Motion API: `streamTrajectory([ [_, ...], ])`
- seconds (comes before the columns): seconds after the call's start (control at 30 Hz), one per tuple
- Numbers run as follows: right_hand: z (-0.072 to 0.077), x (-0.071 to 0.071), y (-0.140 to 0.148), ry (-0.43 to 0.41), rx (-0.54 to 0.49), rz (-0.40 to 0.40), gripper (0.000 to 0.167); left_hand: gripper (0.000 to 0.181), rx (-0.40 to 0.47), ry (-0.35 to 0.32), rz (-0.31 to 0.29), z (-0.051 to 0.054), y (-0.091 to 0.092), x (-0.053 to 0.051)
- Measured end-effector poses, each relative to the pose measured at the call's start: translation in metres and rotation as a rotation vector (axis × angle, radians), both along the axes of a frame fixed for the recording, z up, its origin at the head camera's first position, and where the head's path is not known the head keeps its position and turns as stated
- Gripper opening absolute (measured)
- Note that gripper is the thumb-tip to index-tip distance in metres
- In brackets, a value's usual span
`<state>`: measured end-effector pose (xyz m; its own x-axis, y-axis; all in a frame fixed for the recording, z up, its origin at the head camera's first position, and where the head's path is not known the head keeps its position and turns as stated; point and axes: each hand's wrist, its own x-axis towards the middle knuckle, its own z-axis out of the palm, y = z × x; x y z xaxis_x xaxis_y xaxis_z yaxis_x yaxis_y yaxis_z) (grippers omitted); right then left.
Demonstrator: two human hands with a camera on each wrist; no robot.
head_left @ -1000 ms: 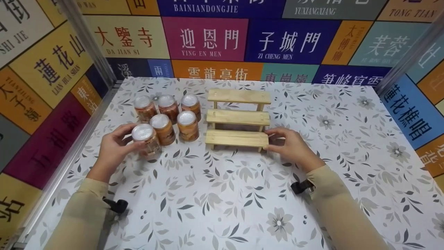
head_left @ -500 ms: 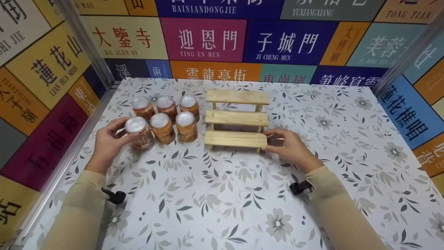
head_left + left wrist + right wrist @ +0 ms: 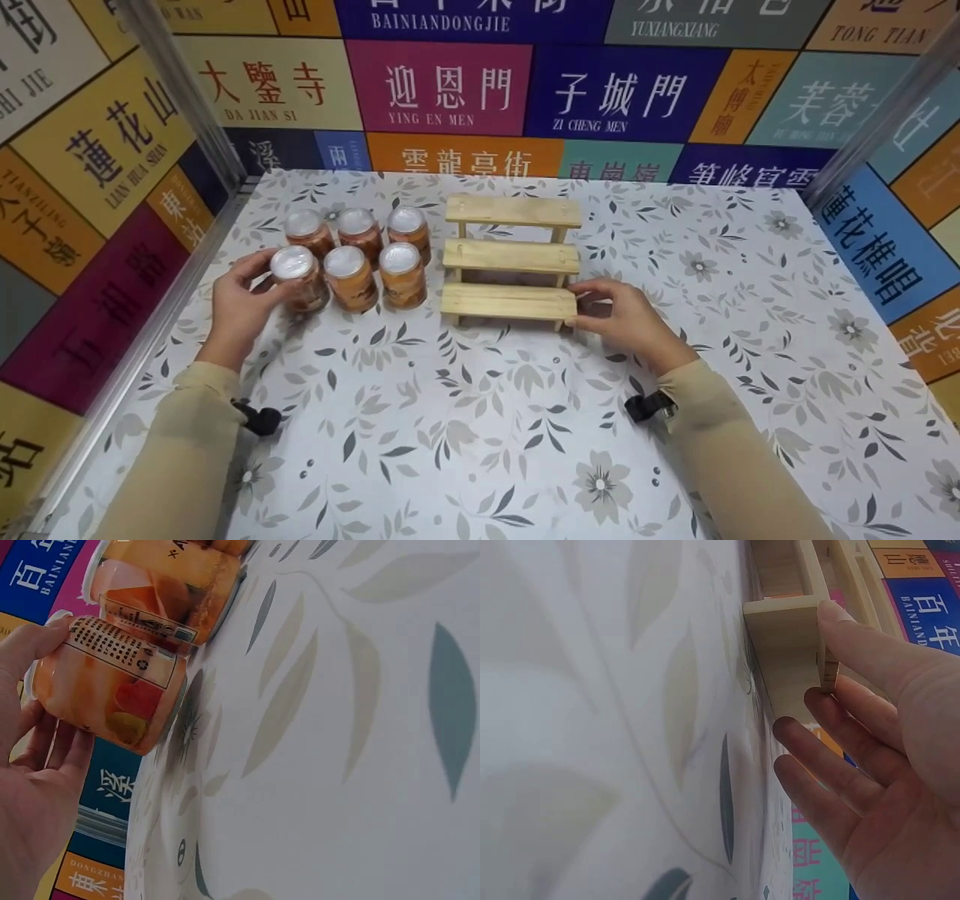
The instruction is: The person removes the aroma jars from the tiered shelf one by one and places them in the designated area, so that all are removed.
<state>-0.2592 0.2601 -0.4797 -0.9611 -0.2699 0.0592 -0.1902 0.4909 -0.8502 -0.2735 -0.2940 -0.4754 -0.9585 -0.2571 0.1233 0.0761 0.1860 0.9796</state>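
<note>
My left hand (image 3: 241, 306) holds a jar of fruit (image 3: 300, 280) with a silver lid, thumb on the near side and fingers behind it. In the left wrist view the jar (image 3: 112, 682) shows orange contents and a printed label, close beside another jar (image 3: 161, 589). It stands at the left end of the front row, with several like jars (image 3: 351, 279) to its right and behind. My right hand (image 3: 634, 319) pinches the right end of the lowest step of a three-tier wooden stand (image 3: 510, 300). In the right wrist view the thumb (image 3: 847, 630) lies over the step's end, with the index finger under it.
A white table (image 3: 465, 450) with a grey leaf print lies under everything. Panels with coloured signs (image 3: 439, 86) rise at its back and both sides. The wooden stand is a short gap to the right of the jars.
My left hand has moved the jar away from me and left, from in front of the group into line with the front row. The right hand and the stand have stayed put.
</note>
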Motion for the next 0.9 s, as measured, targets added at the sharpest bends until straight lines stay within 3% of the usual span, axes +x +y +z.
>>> streamTrajectory([
  [0.33,0.001,0.002,0.000,-0.001,-0.009,-0.004,0.053,0.066,0.021,-0.086,0.014,-0.003,0.001,-0.001],
  [0.57,0.002,-0.001,-0.003,0.016,0.017,0.000,0.051,0.076,-0.044,-0.166,0.001,0.000,-0.006,-0.001],
  [0.73,0.009,0.002,-0.001,0.042,0.124,0.029,0.056,0.066,-0.075,-0.048,0.057,0.003,0.001,0.005],
  [0.9,0.019,0.006,0.009,0.045,0.236,-0.002,0.063,0.052,-0.258,0.145,0.181,0.018,0.016,0.008],
])
